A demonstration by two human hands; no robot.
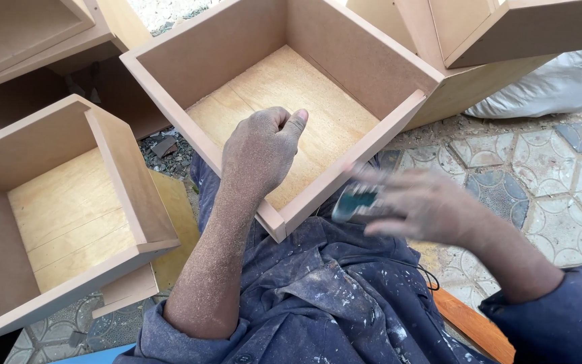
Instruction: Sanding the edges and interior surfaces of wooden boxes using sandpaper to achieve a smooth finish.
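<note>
An open wooden drawer box (372,135) rests on my lap, its near corner pointing at me. My left hand (261,152), dusted with sawdust, grips the box's left front wall with the thumb up and fingers curled over the edge. My right hand (419,202) is blurred with motion beside the right front wall and holds a small green sanding block (355,204) against the outer face of that wall. I wear dark blue work clothes spotted with paint.
A second drawer box (69,202) stands at my left. More wooden boxes (500,34) are stacked at the back and upper left. A white sack (560,84) lies at the right. The ground is patterned paving tiles (540,175).
</note>
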